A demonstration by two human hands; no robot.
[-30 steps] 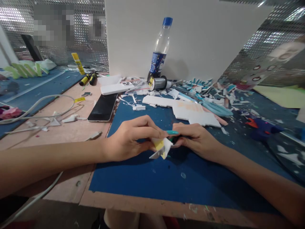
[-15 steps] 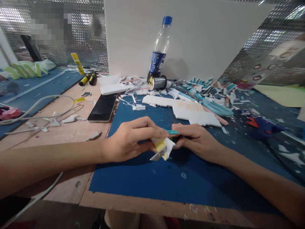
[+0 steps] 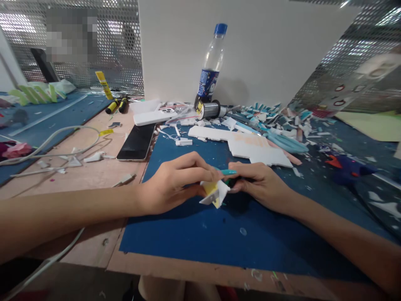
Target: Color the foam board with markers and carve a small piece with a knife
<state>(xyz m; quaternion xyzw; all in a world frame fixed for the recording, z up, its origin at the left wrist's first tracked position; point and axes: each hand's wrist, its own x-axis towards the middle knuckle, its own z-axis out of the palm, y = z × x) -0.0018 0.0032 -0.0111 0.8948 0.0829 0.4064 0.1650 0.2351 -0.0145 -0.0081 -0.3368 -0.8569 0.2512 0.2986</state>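
Over the blue cutting mat, my left hand pinches a small folded white-and-yellow piece, perhaps foam board or card. Its pointed white flaps stick out below my fingers. From the right, my right hand closes thumb and fingers at the same piece's right edge; the exact contact is hidden. A glossy teal tip shows between the two hands, maybe a fingernail. Just behind them lies a stepped white foam-board sheet.
A phone and a white phone lie behind left. A bottle stands behind a wire spool. Foam scraps heap at back right. A blue glue gun lies right; a white cable crosses the left.
Both hands keep their pinch, and the small piece has turned slightly between them. The whole view has shifted a little to the right.
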